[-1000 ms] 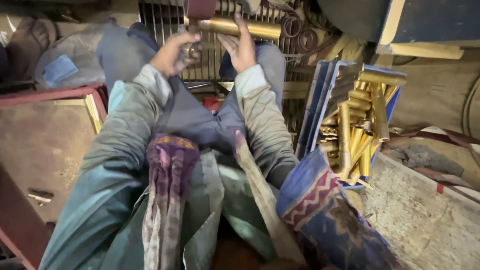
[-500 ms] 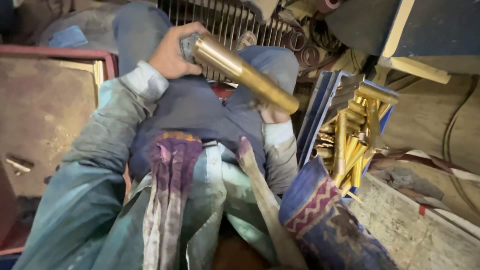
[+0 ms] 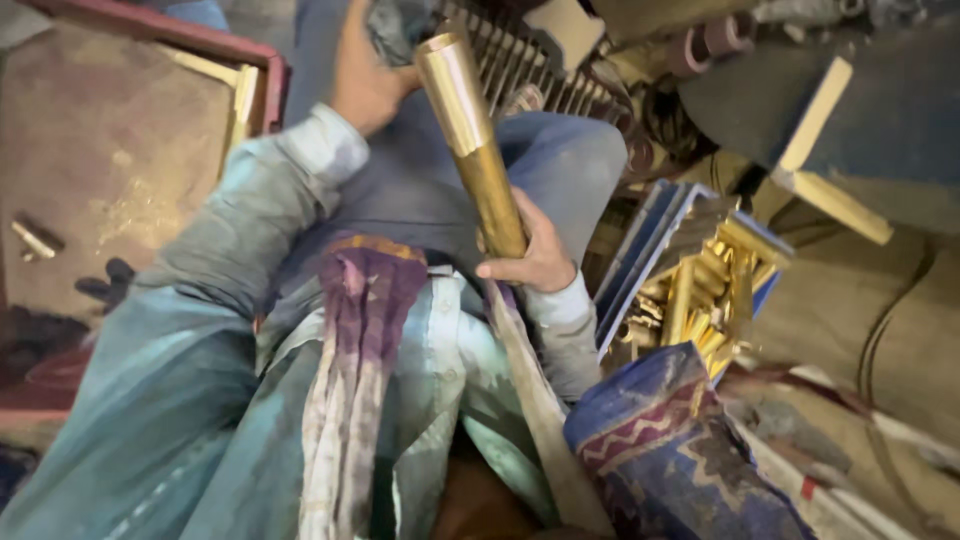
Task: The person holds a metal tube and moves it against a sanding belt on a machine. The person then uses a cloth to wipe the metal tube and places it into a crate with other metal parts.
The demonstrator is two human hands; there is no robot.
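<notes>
Standing tilted over the person's lap, the gold metal tube (image 3: 478, 140) looks heavy, hard and slippery. The right hand (image 3: 530, 255) has its fingers closed around the low end. The left hand (image 3: 365, 80) grips the top end. More gold pieces (image 3: 700, 290) lie nearby.

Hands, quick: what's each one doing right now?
Left hand: closed at the upper end of the brass tube, with a grey cloth there.
Right hand: closed around the tube's lower end.
</notes>
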